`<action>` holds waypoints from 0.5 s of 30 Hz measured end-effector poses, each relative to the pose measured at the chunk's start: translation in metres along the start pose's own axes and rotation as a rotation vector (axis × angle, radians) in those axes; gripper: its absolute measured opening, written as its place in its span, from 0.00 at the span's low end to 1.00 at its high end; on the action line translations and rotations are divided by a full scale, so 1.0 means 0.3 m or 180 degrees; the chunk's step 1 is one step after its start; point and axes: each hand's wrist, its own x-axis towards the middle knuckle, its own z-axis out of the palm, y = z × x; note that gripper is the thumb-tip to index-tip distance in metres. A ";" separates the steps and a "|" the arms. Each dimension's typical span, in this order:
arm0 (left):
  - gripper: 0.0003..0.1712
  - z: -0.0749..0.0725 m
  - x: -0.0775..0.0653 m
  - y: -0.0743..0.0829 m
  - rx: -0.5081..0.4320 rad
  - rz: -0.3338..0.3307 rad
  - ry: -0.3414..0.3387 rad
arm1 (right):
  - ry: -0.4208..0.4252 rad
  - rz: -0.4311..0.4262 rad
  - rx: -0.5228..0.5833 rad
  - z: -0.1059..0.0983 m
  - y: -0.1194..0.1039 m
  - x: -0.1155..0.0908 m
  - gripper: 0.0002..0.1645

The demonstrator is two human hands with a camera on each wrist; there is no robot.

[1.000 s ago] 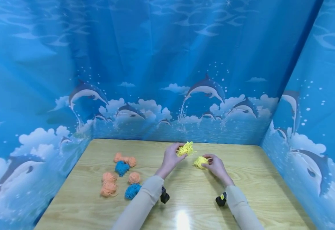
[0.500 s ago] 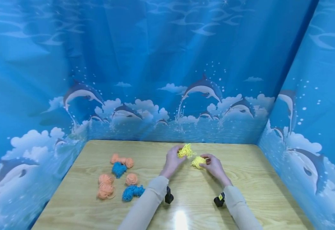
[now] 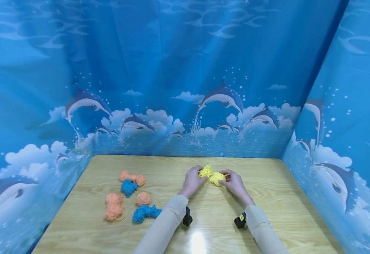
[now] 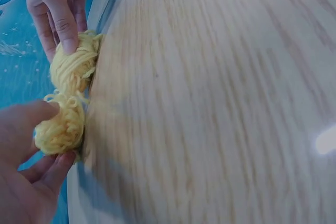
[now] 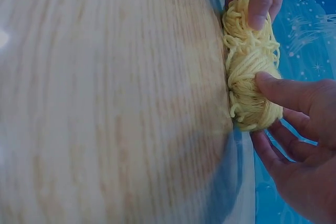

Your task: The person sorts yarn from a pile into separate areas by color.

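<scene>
Two yellow yarn balls sit side by side toward the back of the table. My left hand [image 3: 192,181] grips the loopy, looser yellow yarn ball [image 4: 62,127] between thumb and fingers. On the other side, my right hand [image 3: 236,184] holds the neatly wound yellow yarn ball [image 5: 253,90], its thumb on top and fingers round the outer end. The loose loops of the left ball press against the right one in both wrist views.
On the left of the wooden table [image 3: 286,211] lie a blue yarn bundle [image 3: 128,188], another blue yarn bundle [image 3: 146,213], orange yarn [image 3: 132,178], more orange yarn [image 3: 113,208] and a single orange ball [image 3: 143,198]. A dolphin-print curtain [image 3: 159,88] surrounds the table.
My left hand has lowered its yellow yarn ball against the one in my right hand, closing the gap between them. The head view has shifted slightly to the right.
</scene>
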 end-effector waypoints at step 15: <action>0.18 -0.020 -0.009 -0.006 -0.0363 0.0231 -0.0061 | -0.0022 0.0032 -0.0005 -0.001 -0.009 -0.004 0.26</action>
